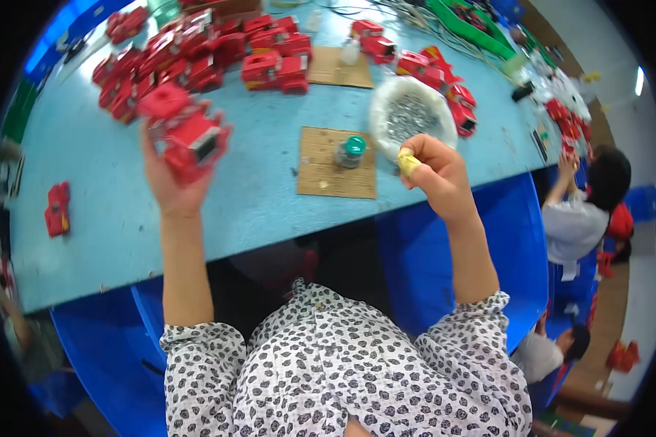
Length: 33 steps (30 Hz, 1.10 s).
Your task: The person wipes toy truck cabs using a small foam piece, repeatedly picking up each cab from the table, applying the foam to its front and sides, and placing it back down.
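My left hand [176, 191] is closed around a red toy vehicle [186, 135], raised over the table's left half and smeared by motion. A dark, grey-edged part shows on its near end. My right hand [444, 178] is closed in a pinch at the near rim of a white-lined bowl [380, 120] of small metal parts [414, 116]. Something pale yellow [408, 162] sits at its fingertips; whether it is worn or held I cannot tell. Left of this hand, a small jar with a green lid [354, 146] stands on a cardboard piece [315, 175].
Many red toy vehicles [189, 47] are heaped at the back left, with more behind the bowl. A single red toy part [57, 210] lies at far left. Blue bins [474, 247] stand below the table edge. A person in white [576, 226] works at the right.
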Available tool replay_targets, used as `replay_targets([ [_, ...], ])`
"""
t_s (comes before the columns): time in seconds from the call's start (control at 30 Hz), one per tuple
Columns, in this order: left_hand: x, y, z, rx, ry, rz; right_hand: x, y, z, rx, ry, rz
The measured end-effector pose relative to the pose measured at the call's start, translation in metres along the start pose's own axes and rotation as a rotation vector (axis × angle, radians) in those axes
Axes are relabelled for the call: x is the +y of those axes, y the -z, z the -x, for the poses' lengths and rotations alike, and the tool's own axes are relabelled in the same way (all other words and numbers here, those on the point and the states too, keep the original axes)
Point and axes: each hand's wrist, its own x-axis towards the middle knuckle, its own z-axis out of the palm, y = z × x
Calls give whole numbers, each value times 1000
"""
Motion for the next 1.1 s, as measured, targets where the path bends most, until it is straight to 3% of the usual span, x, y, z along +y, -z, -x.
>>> replay_targets([
  [0.07, -21, -15, 22, 79, 153, 16, 13, 4, -16, -14, -106, 483],
  [0.2, -72, -32, 67, 180, 312, 5, 12, 1, -44, -94, -121, 797],
  [0.53, -103, -8, 90, 188, 411, 57, 12, -6, -70, -267, -207, 920],
  [0.9, -105, -7, 88, 132, 356, 46, 21, -7, -66, -252, -67, 1012],
  [1.07, -106, -11, 91, 174, 348, -67, 16, -22, -49, -171, -116, 860],
  [1.1, -103, -16, 92, 176, 352, -101, 5, -35, -37, -149, -121, 663],
])
